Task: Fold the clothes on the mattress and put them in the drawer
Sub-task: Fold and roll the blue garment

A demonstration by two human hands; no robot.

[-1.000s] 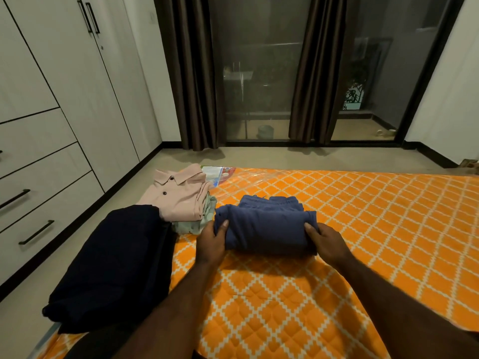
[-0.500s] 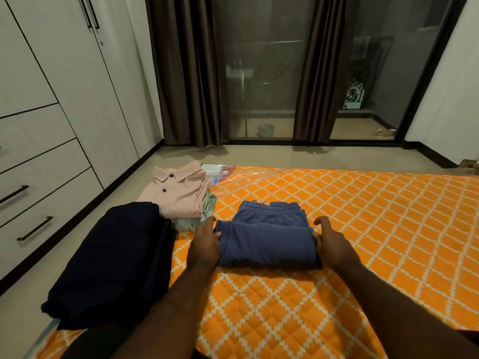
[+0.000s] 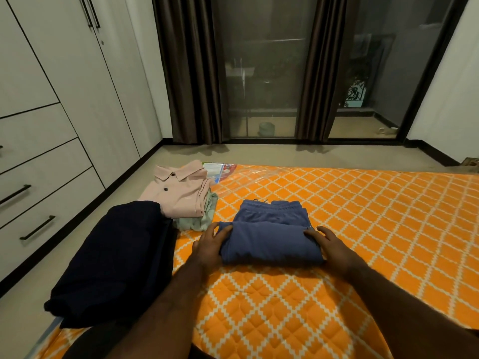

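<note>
A folded blue garment (image 3: 269, 239) lies on the orange quilted mattress (image 3: 363, 229), waistband at its far end. My left hand (image 3: 210, 244) holds its left end, thumb laid over the top fold. My right hand (image 3: 330, 246) holds its right end the same way. To the left sits a folded pink collared shirt (image 3: 178, 195) on top of a pale green garment (image 3: 204, 220). A large folded dark navy garment (image 3: 116, 257) lies at the mattress's left edge. Closed drawers (image 3: 44, 203) with black bar handles stand in the wardrobe on the left.
A strip of bare floor (image 3: 85, 224) separates the mattress from the wardrobe. A plastic packet (image 3: 220, 170) lies at the mattress's far left corner. Dark curtains (image 3: 194, 73) and glass doors fill the far wall. The right half of the mattress has no clothes on it.
Both hands went from gripping the near fold, out to the garment's sides, and now close in on its ends with thumbs on top. The bundle looks tighter and squarer.
</note>
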